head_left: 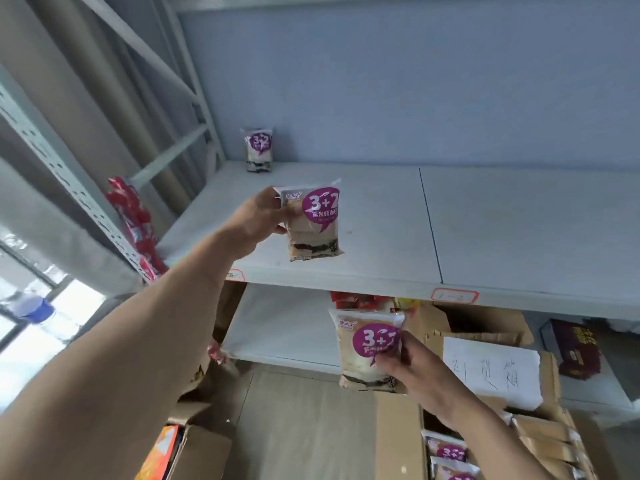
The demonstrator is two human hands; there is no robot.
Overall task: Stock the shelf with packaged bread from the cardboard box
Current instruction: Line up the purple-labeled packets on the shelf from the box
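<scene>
While my left hand (258, 216) pinches one bread pack (313, 223) above the shelf (485, 230) front edge, my right hand (412, 367) grips another pack (367, 348) over the cardboard box (398, 441); wide free board lies rightward.

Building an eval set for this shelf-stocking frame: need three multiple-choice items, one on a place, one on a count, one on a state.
1. Where does the lone bread pack stand?
A. back left corner of the upper shelf
B. lower shelf
C. front right of the upper shelf

2. How many bread packs are on the upper shelf or in a hand?
A. one
B. three
C. five

3. What is the left hand doing?
A. hanging idle
B. pressing flat on the shelf
C. holding a bread pack over the shelf

Answers:
1 A, it stands upright by the back wall at the left post.
2 B, one on the shelf, one in each hand; the right hand holds its pack lower down.
3 C, its grip is on the pack's left edge.
</scene>
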